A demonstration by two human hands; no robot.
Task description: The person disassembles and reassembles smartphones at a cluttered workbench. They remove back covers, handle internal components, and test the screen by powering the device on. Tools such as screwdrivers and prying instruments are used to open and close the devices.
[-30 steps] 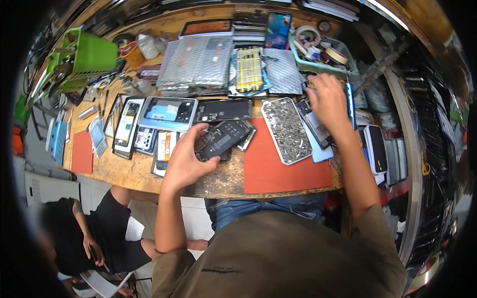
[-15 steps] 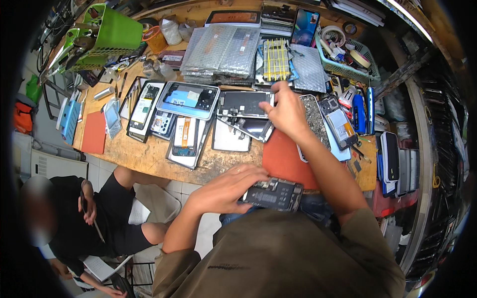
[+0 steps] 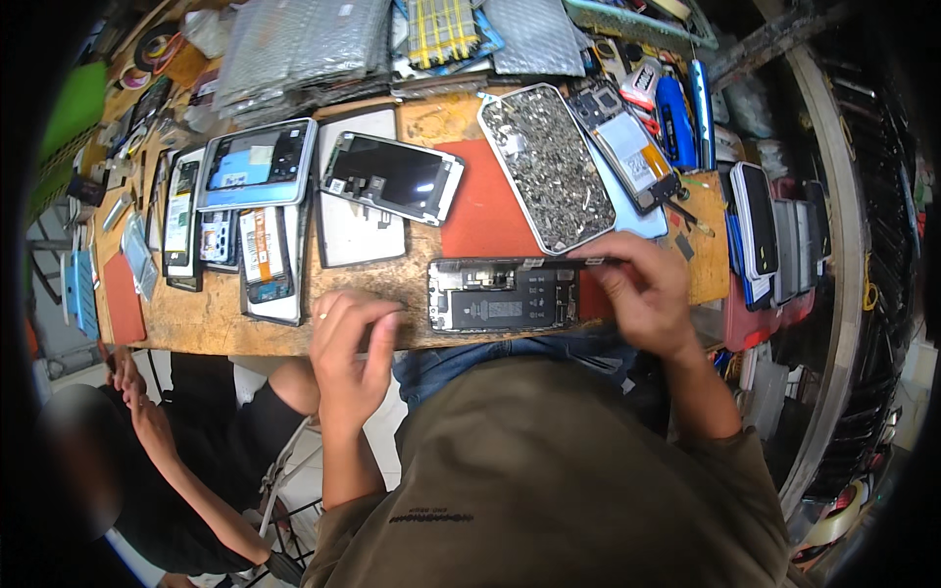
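Note:
An opened phone (image 3: pixel 505 299) lies at the table's front edge, its black battery and inner parts facing up. Along its far long side runs the thin dark edge of a phone screen (image 3: pixel 520 263), seen almost edge-on. My right hand (image 3: pixel 647 299) is closed, with fingers and thumb pinching that screen's right end. To the left of the phone, my left hand (image 3: pixel 353 338) is open and empty, its fingers bent and thumb apart. Beyond it, a loose screen panel (image 3: pixel 392 176) rests slantwise, partly on a white-lined tray (image 3: pixel 363 240).
A tray of small scrap parts (image 3: pixel 549 167) lies partly over a red mat (image 3: pixel 466 211). Several phones, including a blue one (image 3: pixel 257 167), are stacked at left. Bubble-wrapped packs (image 3: pixel 304 59) stand behind. At lower left sits another person (image 3: pixel 186 470), hands raised near the table edge.
My right hand has lifted the upper screen panel off the pile and brought it to the phone. The phone now lies on the table, and my left hand has let go of it.

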